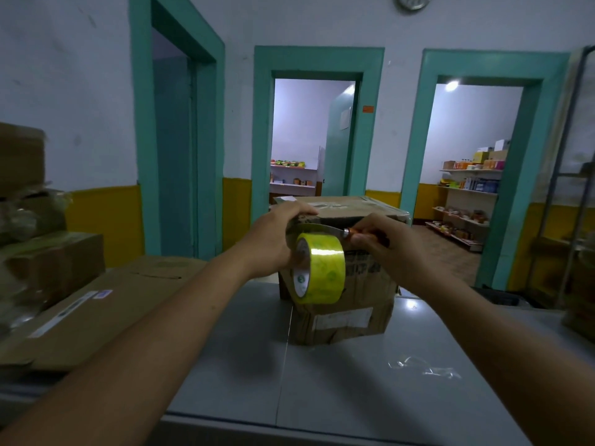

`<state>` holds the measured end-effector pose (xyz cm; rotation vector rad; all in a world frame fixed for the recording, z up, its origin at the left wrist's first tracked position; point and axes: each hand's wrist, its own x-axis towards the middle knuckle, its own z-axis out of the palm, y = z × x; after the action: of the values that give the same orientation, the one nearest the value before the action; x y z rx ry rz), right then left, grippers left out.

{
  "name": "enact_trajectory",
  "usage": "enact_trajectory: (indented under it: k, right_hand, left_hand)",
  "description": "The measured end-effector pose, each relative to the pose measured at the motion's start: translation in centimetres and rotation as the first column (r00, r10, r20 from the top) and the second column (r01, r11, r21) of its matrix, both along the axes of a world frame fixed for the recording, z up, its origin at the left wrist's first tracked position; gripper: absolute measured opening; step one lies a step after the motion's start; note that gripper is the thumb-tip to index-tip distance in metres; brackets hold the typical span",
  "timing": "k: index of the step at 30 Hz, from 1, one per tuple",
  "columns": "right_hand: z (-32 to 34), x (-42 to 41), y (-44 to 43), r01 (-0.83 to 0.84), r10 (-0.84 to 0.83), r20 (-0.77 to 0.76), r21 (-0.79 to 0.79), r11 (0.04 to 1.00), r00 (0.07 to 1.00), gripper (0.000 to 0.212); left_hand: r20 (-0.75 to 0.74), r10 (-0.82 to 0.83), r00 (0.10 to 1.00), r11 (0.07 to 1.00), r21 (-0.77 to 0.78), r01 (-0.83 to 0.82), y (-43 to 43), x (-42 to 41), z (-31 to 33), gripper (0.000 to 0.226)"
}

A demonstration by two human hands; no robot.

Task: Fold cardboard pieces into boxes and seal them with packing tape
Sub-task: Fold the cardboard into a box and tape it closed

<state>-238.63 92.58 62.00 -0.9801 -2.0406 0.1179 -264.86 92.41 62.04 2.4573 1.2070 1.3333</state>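
Observation:
A brown cardboard box (351,284) stands on the grey table (354,381), its top flaps closed and crossed by tape. A roll of yellowish clear packing tape (322,268) hangs against the box's near face just below the top edge. My left hand (277,239) grips the roll from the left, with its fingers resting on the box's top edge. My right hand (376,236) grips the orange handle of a small knife (328,229). Its blade lies across the tape strip just above the roll.
Flat cardboard sheets (96,310) lie stacked at the left, with taped boxes (29,201) piled behind them. A scrap of clear tape (425,368) lies on the table at the right. Three teal-framed doorways (315,136) stand beyond, and a metal rack (573,188) is at the far right.

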Motion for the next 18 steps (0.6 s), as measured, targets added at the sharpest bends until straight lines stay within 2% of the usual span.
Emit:
enact_trajectory:
  k: [18]
  right_hand:
    - [-1.7, 1.0, 1.1, -0.044, 0.042, -0.061, -0.035, 0.998, 0.997, 0.010]
  left_hand:
    - [-0.040, 0.006, 0.999, 0.999, 0.039, -0.004, 0.7, -0.1, -0.3, 0.078]
